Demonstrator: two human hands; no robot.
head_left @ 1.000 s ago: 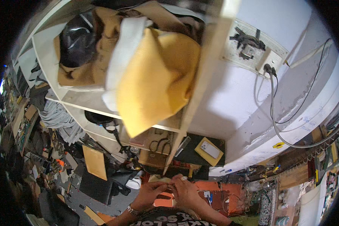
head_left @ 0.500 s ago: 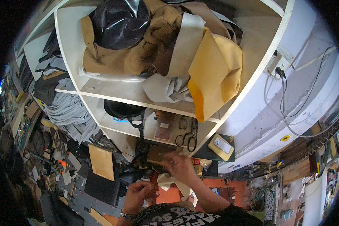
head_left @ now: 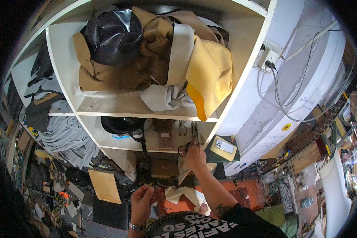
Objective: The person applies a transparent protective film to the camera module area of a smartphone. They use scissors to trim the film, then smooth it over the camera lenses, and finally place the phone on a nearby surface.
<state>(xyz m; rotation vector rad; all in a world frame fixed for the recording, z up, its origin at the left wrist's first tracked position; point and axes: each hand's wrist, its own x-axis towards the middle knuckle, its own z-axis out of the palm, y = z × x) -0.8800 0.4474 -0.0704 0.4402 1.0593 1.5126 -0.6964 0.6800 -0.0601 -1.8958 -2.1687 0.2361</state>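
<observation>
My right hand (head_left: 195,155) reaches up to the lower shelf and closes round the handles of a pair of scissors (head_left: 194,131). The scissors' blades point away from me, and one dark finger loop shows left of my fingers. Lower and to the left, my left hand (head_left: 142,201) is held in front of my body with thumb and fingertips pinched together. Whatever is in that pinch is too small or hidden to name. Beside the scissors on the shelf lie a pair of glasses (head_left: 182,128) and a pinkish-brown flat phone-like thing (head_left: 165,141).
Folded brown, black and yellow sheet material (head_left: 210,75) fills the upper shelf. A black cap-like thing (head_left: 121,125) sits on the lower shelf. Right of the shelf, a white phone (head_left: 225,146) rests on a yellow pad. A tan board (head_left: 105,186) and scraps lie at lower left.
My right hand has moved up and right from in front of the shelf onto the scissors' handles. My left hand stays low, still pinched. The view has shifted slightly.
</observation>
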